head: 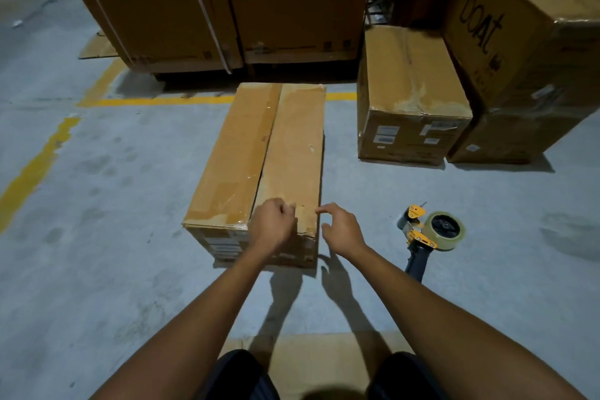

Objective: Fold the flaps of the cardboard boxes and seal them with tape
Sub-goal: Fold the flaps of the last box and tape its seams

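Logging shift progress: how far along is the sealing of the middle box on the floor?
Done: both top flaps of the cardboard box lie folded flat. In hand: the left hand rests curled on the near end by the seam, the right hand hovers open beside it. Left: taping; the tape dispenser lies on the floor, and no fresh strip shows along the seam.

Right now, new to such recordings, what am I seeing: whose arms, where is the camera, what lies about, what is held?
No machine: one camera on a person's head looks down at their bare arms. A box stands on the floor, top flaps folded down. The left hand lies curled on its near end; whether the fingers pinch anything is unclear. The right hand hovers open beside it, empty. A tape dispenser lies on the floor to the right, untouched.
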A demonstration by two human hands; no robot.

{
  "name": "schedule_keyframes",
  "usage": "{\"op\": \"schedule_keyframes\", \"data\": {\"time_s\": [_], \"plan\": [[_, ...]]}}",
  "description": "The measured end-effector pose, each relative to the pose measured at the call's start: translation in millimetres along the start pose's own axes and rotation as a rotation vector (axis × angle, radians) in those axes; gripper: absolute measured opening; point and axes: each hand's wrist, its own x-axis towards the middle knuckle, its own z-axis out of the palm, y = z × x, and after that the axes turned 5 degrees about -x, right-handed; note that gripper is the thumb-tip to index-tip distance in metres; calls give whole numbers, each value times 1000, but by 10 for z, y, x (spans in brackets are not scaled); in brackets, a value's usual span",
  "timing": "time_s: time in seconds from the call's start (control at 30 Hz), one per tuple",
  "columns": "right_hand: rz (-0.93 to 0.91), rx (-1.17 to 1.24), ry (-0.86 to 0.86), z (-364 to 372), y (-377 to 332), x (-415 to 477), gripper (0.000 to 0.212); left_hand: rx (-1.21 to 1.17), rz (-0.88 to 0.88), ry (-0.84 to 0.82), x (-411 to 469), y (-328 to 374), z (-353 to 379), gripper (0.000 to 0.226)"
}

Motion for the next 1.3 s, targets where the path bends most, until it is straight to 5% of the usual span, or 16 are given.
{"op": "schedule_keyframes", "data": {"time_s": [0.13,0.23,0.5,0.67,0.83,0.97,1.2,1.3], "plan": [[180,162,82,-109,360,51,35,260,374,-15,232,188,199,16],[317,236,115,-157,729,150,33,438,523,-139,483,181,428,40],[835,173,209,-196,1950,371,33,486,514,-88,710,95,768,61],[1121,281,246,-107,2431,542,64,440,518,-53,723,64,791,54],[1114,666,99,17,2882,714,42,420,523,-39,721,58,805,52],[977,905,188,-163,2696,657,18,409,550,-11,726,48,795,51],[691,909,106,-421,1954,239,12,508,479,-168,720,107,744,65],[509,865,34,-542,1421,38,5,198,322,-302,737,288,552,72]]}}
